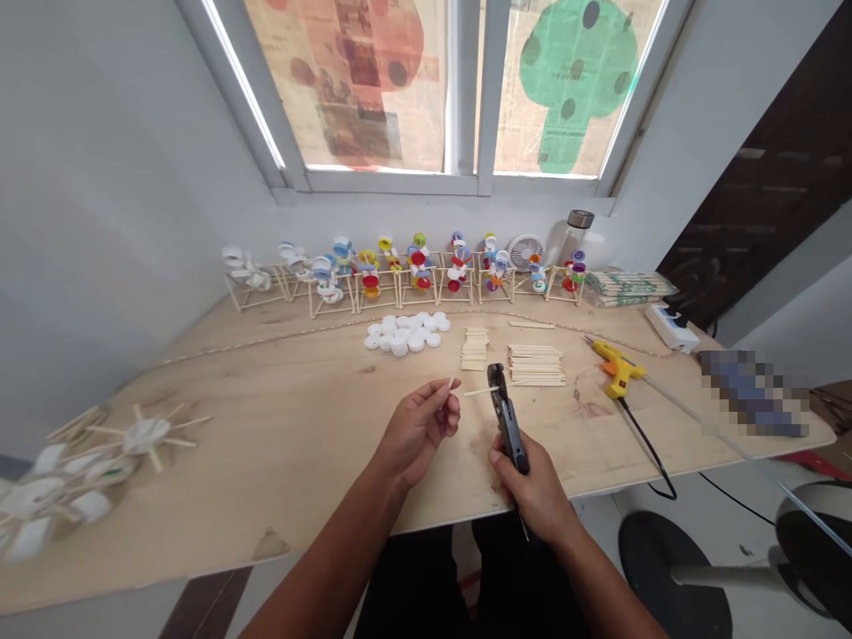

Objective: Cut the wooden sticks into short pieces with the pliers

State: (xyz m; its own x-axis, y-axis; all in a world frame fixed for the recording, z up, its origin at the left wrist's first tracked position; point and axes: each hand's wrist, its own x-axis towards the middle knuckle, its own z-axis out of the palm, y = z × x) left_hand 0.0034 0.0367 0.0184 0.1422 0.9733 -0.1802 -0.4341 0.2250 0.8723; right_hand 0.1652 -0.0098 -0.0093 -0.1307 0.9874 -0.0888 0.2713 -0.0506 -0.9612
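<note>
My left hand (421,428) is closed in a pinch on a short piece of thin wooden stick (451,385), held above the wooden table (280,461). My right hand (532,488) grips black cutting pliers (504,414), jaws pointing up. A longer bit of stick (480,391) sits at the jaws, just right of the short piece. Stacks of cut wooden sticks (536,365) and a smaller pile (475,348) lie just beyond the hands.
White bottle caps (406,334) cluster mid-table. A row of stick-and-cap models (413,271) lines the back wall. A yellow glue gun (618,367) with its cord lies right, near a power strip (672,327). White cap wheels (143,435) lie at left.
</note>
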